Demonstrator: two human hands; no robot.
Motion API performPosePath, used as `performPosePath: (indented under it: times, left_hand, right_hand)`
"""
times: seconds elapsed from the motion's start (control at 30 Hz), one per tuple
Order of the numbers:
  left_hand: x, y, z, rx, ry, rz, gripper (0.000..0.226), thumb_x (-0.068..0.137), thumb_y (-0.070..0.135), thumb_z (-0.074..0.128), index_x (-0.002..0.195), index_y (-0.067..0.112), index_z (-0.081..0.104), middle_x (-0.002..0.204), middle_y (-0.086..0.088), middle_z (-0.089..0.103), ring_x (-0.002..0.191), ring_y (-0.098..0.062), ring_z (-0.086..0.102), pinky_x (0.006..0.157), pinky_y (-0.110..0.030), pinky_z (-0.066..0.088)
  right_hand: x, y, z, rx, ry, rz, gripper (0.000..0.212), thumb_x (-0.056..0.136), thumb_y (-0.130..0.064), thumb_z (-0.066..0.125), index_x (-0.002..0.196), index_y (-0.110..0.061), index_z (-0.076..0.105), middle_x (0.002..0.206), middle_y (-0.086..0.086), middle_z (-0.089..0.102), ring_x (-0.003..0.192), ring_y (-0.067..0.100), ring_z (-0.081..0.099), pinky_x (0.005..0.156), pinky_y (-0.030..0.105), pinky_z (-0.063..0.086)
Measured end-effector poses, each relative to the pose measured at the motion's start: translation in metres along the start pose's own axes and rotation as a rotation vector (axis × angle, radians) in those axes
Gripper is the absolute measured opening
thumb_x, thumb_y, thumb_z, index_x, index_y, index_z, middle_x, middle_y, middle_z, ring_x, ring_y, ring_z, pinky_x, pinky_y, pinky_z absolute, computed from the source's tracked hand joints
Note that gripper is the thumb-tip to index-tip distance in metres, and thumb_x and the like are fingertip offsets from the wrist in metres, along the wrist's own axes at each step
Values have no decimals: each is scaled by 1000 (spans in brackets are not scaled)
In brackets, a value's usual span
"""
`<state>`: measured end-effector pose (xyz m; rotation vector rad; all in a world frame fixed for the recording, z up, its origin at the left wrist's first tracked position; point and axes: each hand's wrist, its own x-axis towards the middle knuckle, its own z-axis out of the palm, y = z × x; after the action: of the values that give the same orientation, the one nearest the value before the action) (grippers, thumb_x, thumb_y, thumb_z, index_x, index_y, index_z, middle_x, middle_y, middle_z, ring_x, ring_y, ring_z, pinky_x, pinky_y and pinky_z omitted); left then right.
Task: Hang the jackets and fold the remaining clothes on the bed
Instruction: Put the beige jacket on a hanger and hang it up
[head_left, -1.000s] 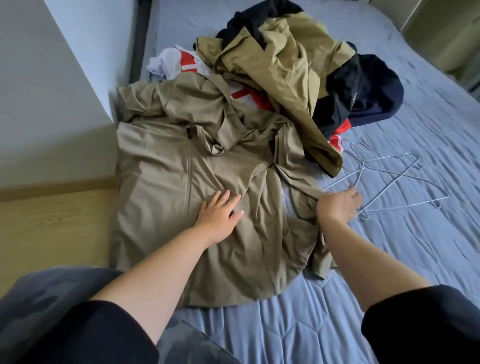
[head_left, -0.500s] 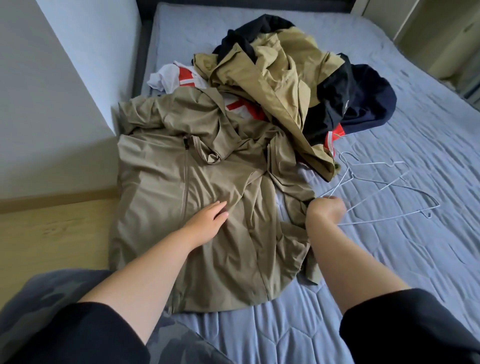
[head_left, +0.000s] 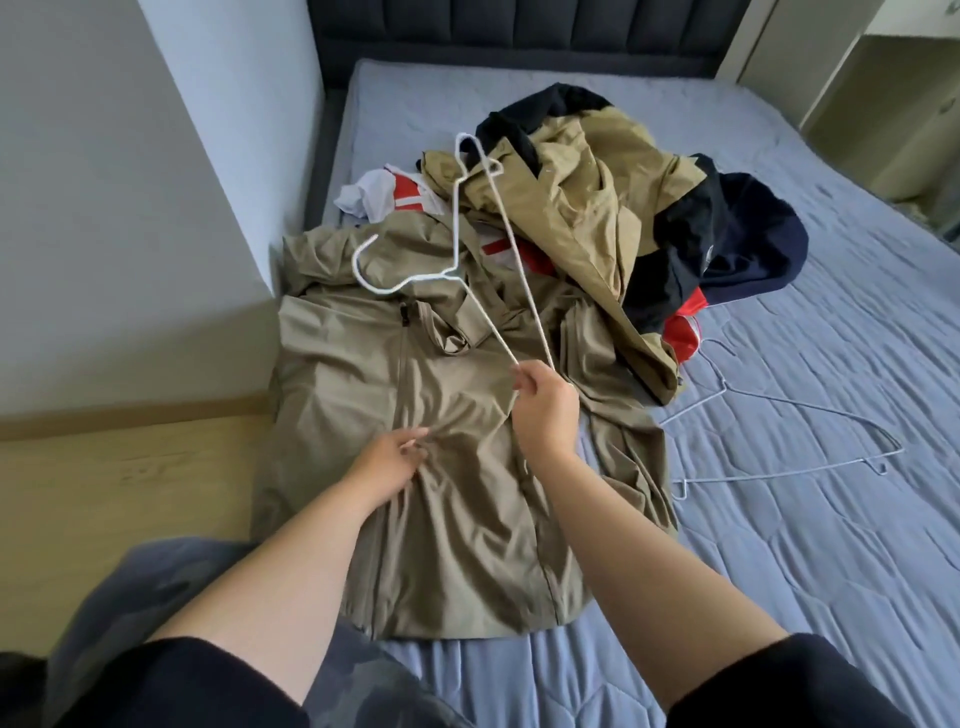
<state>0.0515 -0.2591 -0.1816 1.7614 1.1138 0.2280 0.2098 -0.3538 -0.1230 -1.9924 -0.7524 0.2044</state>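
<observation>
White wire hanger (head_left: 455, 218) lengthwise toward headboard (head_left: 519, 26), hook leftward, in right grip's (head_left: 545, 410) pinch; left grip's (head_left: 389, 462) pinch on jacket (head_left: 353, 374).

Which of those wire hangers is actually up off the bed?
The white hanger gripped in the right hand, held up over the tan jacket. The other hangers lie flat on the blue bedspread to its right.

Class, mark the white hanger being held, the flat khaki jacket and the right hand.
white hanger (head_left: 358, 260): head view, its hook.
khaki jacket (head_left: 353, 384): head view, front panel beside the zip.
right hand (head_left: 545, 410): head view, back of the hand.
</observation>
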Motion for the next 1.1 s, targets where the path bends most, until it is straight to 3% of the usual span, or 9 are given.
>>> performPosePath:
  times: [0.07,0.2,0.33,0.43,0.5,0.63,0.73,0.93,1.1]
  left_hand:
    - [3,9,-14,-237,87,-58,33,93,2,51,126,-2,56,121,-14,59,115,-26,55,95,-26,37]
    - [6,20,-41,-926,178,-255,43,98,11,38,140,20,38,123,-2,53,121,-23,52,89,-32,38]
    - [4,21,-55,-1226,185,-336,44,98,21,39,142,20,35,142,-5,45,129,-24,46,72,-32,42]
    - [6,25,-57,-1287,132,-301,40,99,28,38,138,22,38,139,-7,46,128,-24,44,81,-36,40]
    - [8,28,-58,-1305,101,-250,39,100,28,33,138,23,39,125,-8,58,120,-23,51,76,-34,39]
    - [12,29,-58,-1257,124,-240,31,103,26,27,96,16,56,64,0,69,82,-18,60,72,-30,42]
    - [19,29,-58,-1183,183,-199,38,104,28,25,80,14,51,49,3,62,63,-15,62,64,-28,42]
    - [35,35,-50,-823,150,-147,36,102,16,33,71,13,52,48,2,62,39,-4,57,45,-16,43]
    - [56,27,-48,-814,213,-210,22,100,10,37,88,16,55,68,0,60,37,1,52,47,-21,33]
  right_hand:
    - [-5,-15,6,-50,-1,-130,21,87,-6,51,98,-11,69,91,2,68,85,20,58,75,31,43]
    - [-4,-31,11,-73,17,-33,10,83,-21,54,78,-23,62,63,-9,55,66,13,49,60,28,33]
    - [5,-28,16,-97,-61,54,44,86,-32,49,48,-14,38,41,-2,36,45,12,34,48,32,23]
    - [12,-22,23,-159,-278,150,59,90,-39,48,39,-14,33,36,-4,29,39,11,29,46,31,22]
    - [15,-18,29,-334,-386,169,55,90,-39,49,43,-13,36,43,-2,38,45,17,39,47,29,28]
    - [18,-10,40,-507,-363,128,38,84,-28,50,51,-12,41,48,2,43,51,26,43,45,24,29]
    - [22,-13,53,-475,-289,73,23,87,-25,48,68,-12,51,67,4,55,64,27,51,52,28,32]
    - [42,-42,93,-345,-158,-52,36,94,-27,46,62,-14,36,63,2,47,69,30,49,61,31,30]
    - [97,-56,121,-413,-112,-87,35,101,-22,33,94,0,60,106,19,56,102,36,49,75,36,33]
